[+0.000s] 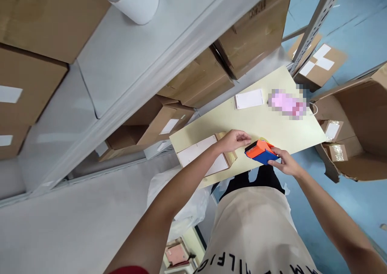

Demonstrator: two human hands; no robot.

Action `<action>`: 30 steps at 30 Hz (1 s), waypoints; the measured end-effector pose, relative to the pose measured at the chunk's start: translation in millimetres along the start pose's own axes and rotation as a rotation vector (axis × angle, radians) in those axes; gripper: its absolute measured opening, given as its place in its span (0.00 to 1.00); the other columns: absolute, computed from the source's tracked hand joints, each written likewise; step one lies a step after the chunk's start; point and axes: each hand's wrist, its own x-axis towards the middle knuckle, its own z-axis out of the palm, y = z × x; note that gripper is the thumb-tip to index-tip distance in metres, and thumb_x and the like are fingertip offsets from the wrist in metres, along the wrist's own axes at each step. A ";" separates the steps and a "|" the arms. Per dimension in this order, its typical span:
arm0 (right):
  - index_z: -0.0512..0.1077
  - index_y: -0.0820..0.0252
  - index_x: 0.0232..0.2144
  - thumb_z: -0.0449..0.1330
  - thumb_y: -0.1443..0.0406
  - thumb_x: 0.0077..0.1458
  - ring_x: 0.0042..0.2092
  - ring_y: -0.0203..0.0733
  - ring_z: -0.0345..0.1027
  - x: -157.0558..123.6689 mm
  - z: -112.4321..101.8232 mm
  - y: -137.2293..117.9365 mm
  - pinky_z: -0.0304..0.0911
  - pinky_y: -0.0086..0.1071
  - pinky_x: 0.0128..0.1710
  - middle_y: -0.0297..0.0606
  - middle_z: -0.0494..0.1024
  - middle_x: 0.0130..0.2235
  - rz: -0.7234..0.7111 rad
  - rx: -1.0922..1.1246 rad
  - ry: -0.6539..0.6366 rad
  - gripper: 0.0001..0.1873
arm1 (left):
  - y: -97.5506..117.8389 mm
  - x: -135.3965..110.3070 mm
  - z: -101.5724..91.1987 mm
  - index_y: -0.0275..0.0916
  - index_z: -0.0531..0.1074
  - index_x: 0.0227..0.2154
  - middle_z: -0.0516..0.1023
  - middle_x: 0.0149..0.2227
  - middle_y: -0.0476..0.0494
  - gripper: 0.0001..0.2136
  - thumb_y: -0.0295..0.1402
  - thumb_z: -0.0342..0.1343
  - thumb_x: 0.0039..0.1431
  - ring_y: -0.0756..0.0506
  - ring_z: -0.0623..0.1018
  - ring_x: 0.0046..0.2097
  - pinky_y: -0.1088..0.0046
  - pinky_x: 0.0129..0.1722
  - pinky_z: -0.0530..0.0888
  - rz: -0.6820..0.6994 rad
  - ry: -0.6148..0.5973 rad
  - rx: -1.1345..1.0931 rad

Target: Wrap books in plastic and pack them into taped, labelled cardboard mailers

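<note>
My right hand (285, 162) is wrapped around the lower right end of an orange and blue tape dispenser (262, 152), held over the front edge of a pale yellow table. A bit of a yellowish roll shows behind it. Just left of the dispenser's dark front end is my left hand (233, 140), its fingers loosely curved and the thumb apart from them. No object shows in that hand. Under my left wrist, an open small carton (231, 157) with raised flaps lies on the table, and white flat boxes (196, 151) fill it.
On the table (217, 123) lie a white box (249, 99) and a pixelated pink item (287, 103). Shelving with cardboard boxes (196, 78) runs along the left and back. A large open carton (356, 121) stands right. White plastic (187, 201) hangs below the table's left end.
</note>
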 end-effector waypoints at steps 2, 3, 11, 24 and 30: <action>0.74 0.57 0.37 0.60 0.47 0.54 0.36 0.46 0.69 -0.5 3.1 1.6 0.66 0.37 0.37 0.40 0.77 0.35 0.037 0.086 -0.025 0.20 | 5.0 1.9 -0.6 0.33 0.76 0.27 0.80 0.29 0.45 0.09 0.34 0.66 0.49 0.51 0.77 0.31 0.73 0.37 0.74 -0.016 -0.023 0.030; 0.74 0.57 0.37 0.61 0.47 0.53 0.35 0.45 0.69 -0.7 5.1 2.5 0.66 0.37 0.37 0.40 0.77 0.35 0.053 0.134 -0.035 0.21 | 7.4 2.7 -0.6 0.33 0.75 0.25 0.79 0.27 0.46 0.08 0.33 0.65 0.50 0.52 0.76 0.29 0.74 0.34 0.73 -0.028 -0.027 0.053; 0.72 0.59 0.24 0.61 0.35 0.41 0.24 0.40 0.66 7.4 43.2 20.5 0.61 0.31 0.25 0.33 0.73 0.21 0.294 0.576 0.129 0.33 | 22.3 10.6 2.3 0.34 0.74 0.19 0.76 0.21 0.49 0.07 0.28 0.61 0.50 0.54 0.71 0.22 0.78 0.24 0.68 -0.266 0.035 0.408; 0.78 0.63 0.22 0.66 0.36 0.37 0.25 0.41 0.72 -29.0 152.3 57.2 0.65 0.32 0.27 0.41 0.80 0.24 0.689 1.080 0.045 0.34 | -10.8 19.9 -15.1 0.39 0.77 0.18 0.75 0.20 0.46 0.09 0.37 0.60 0.48 0.46 0.73 0.26 0.72 0.26 0.64 -0.565 -0.284 1.266; 0.78 0.63 0.23 0.64 0.36 0.40 0.25 0.41 0.72 -25.0 180.8 58.1 0.66 0.32 0.27 0.43 0.81 0.24 0.715 1.157 0.034 0.34 | -23.5 20.2 -1.2 0.37 0.79 0.28 0.80 0.32 0.36 0.08 0.33 0.56 0.48 0.35 0.78 0.39 0.65 0.34 0.70 -0.518 -0.349 1.675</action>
